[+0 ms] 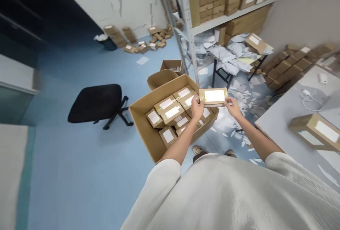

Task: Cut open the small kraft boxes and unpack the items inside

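White shirt fabric point(225, 194) is filling the bottom of the frame. Right of centre, the left hand point(197, 109) and right hand point(233, 107) are gripping opposite ends of a small box point(214, 99), apparently keeping it level and its white label point(214, 95) uncovered. Near the centre, a large open carton point(143, 131) is holding taped parcels point(170, 108), mostly lying label-up, perhaps for easy reading. Above it, a smaller carton point(169, 62) is containing pale, indistinct items point(175, 69).

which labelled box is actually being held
The box between the left hand and right hand, gripped at both ends; labelled boxes in the large open carton are in neither.
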A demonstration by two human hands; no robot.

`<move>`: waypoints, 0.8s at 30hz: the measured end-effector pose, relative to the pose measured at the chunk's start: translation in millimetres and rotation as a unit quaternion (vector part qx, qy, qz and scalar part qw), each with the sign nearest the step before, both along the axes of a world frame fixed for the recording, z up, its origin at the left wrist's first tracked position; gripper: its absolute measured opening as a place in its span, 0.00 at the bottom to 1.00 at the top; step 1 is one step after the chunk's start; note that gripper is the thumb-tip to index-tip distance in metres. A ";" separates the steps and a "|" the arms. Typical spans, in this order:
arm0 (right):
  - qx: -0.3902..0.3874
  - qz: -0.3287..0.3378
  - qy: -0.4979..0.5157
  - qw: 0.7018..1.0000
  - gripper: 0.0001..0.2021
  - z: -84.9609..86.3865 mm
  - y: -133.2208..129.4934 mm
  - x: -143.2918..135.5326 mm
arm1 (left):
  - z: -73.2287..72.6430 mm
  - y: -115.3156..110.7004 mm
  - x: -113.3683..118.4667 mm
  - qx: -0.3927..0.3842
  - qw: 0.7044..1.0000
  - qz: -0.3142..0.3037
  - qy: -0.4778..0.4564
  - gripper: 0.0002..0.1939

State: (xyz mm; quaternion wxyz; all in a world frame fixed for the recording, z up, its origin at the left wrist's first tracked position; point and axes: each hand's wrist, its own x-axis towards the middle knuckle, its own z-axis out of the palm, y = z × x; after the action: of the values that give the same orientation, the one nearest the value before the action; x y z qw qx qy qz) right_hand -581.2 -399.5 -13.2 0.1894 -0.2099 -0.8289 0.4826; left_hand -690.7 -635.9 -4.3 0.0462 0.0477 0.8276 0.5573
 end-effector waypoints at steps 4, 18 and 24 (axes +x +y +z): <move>-0.001 -0.053 -0.004 0.999 0.18 9.2 65.1 66.7 | 10.4 84.6 39.8 0.019 0.998 -0.054 0.021 0.26; -0.043 -0.259 -0.035 0.964 0.16 -6.6 195.5 271.4 | -3.3 297.7 163.1 -0.025 0.948 -0.315 0.042 0.25; -0.072 -0.314 -0.050 0.945 0.16 -15.5 234.4 304.9 | -23.8 362.3 176.5 -0.027 0.924 -0.381 0.018 0.27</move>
State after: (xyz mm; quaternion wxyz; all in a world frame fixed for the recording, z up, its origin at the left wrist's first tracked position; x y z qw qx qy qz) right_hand -276.4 -165.1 -28.7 0.2743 -0.4963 -0.6927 0.4457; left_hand -514.3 -273.6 -28.0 0.2417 0.3683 0.7624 0.4740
